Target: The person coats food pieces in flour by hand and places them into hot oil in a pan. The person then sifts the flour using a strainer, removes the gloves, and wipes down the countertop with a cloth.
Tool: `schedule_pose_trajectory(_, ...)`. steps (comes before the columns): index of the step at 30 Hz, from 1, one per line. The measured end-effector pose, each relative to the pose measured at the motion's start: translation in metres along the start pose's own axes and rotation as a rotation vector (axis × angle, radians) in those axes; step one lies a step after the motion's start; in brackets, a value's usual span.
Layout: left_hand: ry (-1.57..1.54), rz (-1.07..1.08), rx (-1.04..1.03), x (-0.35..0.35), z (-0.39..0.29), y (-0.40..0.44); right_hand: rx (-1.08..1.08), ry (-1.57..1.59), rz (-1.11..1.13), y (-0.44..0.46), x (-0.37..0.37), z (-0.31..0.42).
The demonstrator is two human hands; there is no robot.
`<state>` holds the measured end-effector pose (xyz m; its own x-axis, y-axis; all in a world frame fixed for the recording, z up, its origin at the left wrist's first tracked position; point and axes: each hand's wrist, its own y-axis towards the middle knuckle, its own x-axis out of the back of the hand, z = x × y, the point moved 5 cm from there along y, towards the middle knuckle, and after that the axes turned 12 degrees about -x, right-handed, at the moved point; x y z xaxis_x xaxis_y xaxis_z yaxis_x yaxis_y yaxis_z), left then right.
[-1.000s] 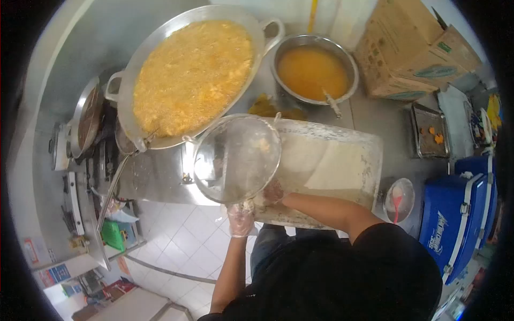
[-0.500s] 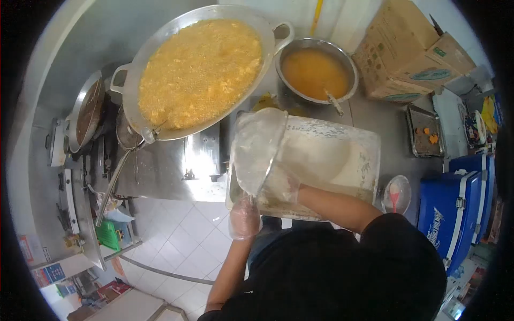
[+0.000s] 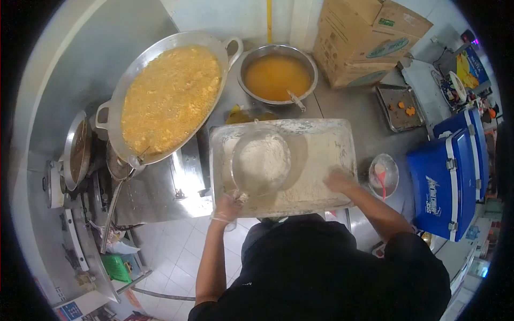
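Holding a round sieve point(image 3: 261, 163) by its near end in the left hand point(image 3: 227, 206), with closed fingers inside a clear, crinkled glove point(image 3: 222, 215). Placed over the left part of a shallow, rectangular tray point(image 3: 305, 205), well apart from the right hand point(image 3: 338, 180). At that hand, over the white powder point(image 3: 321, 152) near the tray's right end, too much blur to tell wide from narrow, or any hold.

Likely to handle as a light, stiff hoop with a springy mesh point(image 3: 257, 184), heavier away from the grip once loaded. Pale within the rim point(image 3: 289, 155), but hard to tell powder in the mesh from powder seen through it. Best taken at the near end, with the far rim for a 2nd hold; probably a little slippery under a dusty glove. Of the powder, expect softness and quick spilling at a tilt.

Beyond, to the left, a wide metal pan point(image 3: 184, 40) with 2 looped handles point(image 3: 239, 48) and golden, frothy contents point(image 3: 171, 101). Behind the tray, on the smooth steel bench point(image 3: 340, 109), a round metal bowl point(image 3: 278, 50) of cloudy orange liquid point(image 3: 278, 77). Farther right, creased brown cardboard point(image 3: 353, 43).
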<state>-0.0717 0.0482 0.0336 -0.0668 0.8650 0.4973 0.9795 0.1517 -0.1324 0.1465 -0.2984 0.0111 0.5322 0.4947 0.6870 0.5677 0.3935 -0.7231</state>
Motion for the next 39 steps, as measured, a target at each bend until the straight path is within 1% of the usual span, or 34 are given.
schedule_pose_trajectory(1, -0.077, -0.011, 0.089, 0.005, -0.014, -0.002, 0.094, -0.008, 0.007, 0.013, -0.021, 0.008)
schedule_pose_trajectory(2, -0.153, -0.029, 0.178, 0.010, -0.030, -0.003, 0.187, -0.011, 0.017, 0.035, -0.057, 0.022)
schedule_pose_trajectory(3, -0.165, -0.039, 0.198, 0.010, -0.027, -0.006, 0.277, -0.013, 0.025, 0.045, -0.081, 0.031)
schedule_pose_trajectory(5, -0.190, -0.071, 0.237, 0.011, -0.021, -0.011, -0.183, 0.487, 0.248, 0.003, 0.015, 0.087)
schedule_pose_trajectory(6, -0.246, -0.116, 0.251, 0.011, -0.023, -0.016, 0.003, 0.707, 0.127, 0.035, -0.005, 0.112)
schedule_pose_trajectory(7, -0.300, -0.162, 0.255, 0.013, -0.028, -0.015, 0.011, 0.744, 0.324, 0.079, -0.048, 0.137)
schedule_pose_trajectory(9, -0.416, -0.253, 0.272, 0.011, -0.035, -0.016, 0.074, 0.908, 0.414, 0.084, -0.046, 0.164)
schedule_pose_trajectory(10, -0.485, -0.290, 0.246, 0.010, -0.035, -0.015, 0.130, 1.033, 0.298, 0.042, 0.011, 0.167)
schedule_pose_trajectory(11, -0.554, -0.329, 0.229, 0.008, -0.032, -0.016, 0.187, 1.154, 0.186, 0.019, 0.046, 0.165)
schedule_pose_trajectory(13, -0.643, -0.388, 0.242, 0.007, -0.026, -0.029, 0.259, 1.560, 0.224, 0.044, 0.011, 0.127)
schedule_pose_trajectory(14, -0.669, -0.411, 0.252, 0.005, -0.025, -0.026, 0.141, 1.142, 0.094, 0.045, 0.013, 0.090)
schedule_pose_trajectory(16, -0.704, -0.443, 0.261, 0.002, -0.022, -0.028, 0.055, 0.721, 0.012, 0.033, 0.017, 0.068)
schedule_pose_trajectory(18, -0.724, -0.467, 0.250, 0.000, -0.017, -0.030, 0.097, 0.721, 0.085, 0.026, 0.013, 0.077)
schedule_pose_trajectory(19, -0.737, -0.482, 0.237, 0.001, -0.017, -0.028, 0.188, 0.569, 0.097, 0.034, 0.010, 0.104)
schedule_pose_trajectory(20, -0.697, -0.462, 0.260, 0.002, -0.017, -0.026, 0.280, 0.416, 0.108, 0.046, 0.005, 0.146)
schedule_pose_trajectory(22, -0.610, -0.420, 0.310, 0.004, -0.018, -0.029, 0.494, 0.225, 0.036, 0.060, -0.008, 0.226)
schedule_pose_trajectory(24, -0.701, -0.433, 0.220, -0.002, -0.002, -0.031, 0.592, 0.560, -0.495, 0.072, -0.015, 0.258)
schedule_pose_trajectory(25, -0.747, -0.439, 0.176, -0.003, 0.002, -0.034, 0.639, 0.559, -0.468, 0.073, -0.013, 0.258)
schedule_pose_trajectory(26, -0.664, -0.438, 0.222, 0.000, -0.009, -0.032, 0.685, 0.558, -0.439, 0.072, -0.010, 0.258)
schedule_pose_trajectory(28, -0.499, -0.370, 0.119, 0.004, -0.014, -0.026, 0.503, 0.515, -0.167, 0.080, -0.018, 0.198)
schedule_pose_trajectory(29, -0.419, -0.341, 0.070, 0.003, -0.016, -0.024, 0.281, 0.655, -0.211, 0.085, -0.026, 0.164)
schedule_pose_trajectory(30, -0.296, -0.281, 0.068, 0.001, -0.018, -0.025, 0.181, 0.340, -0.131, 0.058, 0.000, 0.140)
schedule_pose_trajectory(32, -0.032, -0.191, 0.049, 0.009, -0.022, -0.017, 0.185, 0.466, -0.276, 0.043, 0.008, 0.097)
schedule_pose_trajectory(33, 0.269, -0.081, -0.011, 0.005, -0.009, -0.016, 0.146, 0.622, -0.281, 0.027, 0.030, 0.089)
schedule_pose_trajectory(34, 0.573, 0.004, -0.082, 0.000, 0.004, -0.017, 0.120, 0.776, -0.288, 0.004, 0.070, 0.084)
schedule_pose_trajectory(35, 0.396, -0.042, -0.013, 0.001, 0.003, -0.009, 0.174, 0.801, -0.329, -0.013, 0.123, 0.092)
schedule_pose_trajectory(37, 0.118, -0.092, 0.034, 0.011, -0.020, -0.007, 0.259, 0.872, -0.373, -0.053, 0.204, 0.130)
schedule_pose_trajectory(38, -0.025, -0.095, 0.051, 0.015, -0.030, -0.009, 0.343, 1.158, -0.362, -0.065, 0.241, 0.158)
schedule_pose_trajectory(39, -0.087, -0.086, 0.038, 0.017, -0.036, -0.010, 0.421, 1.445, -0.338, -0.068, 0.274, 0.184)
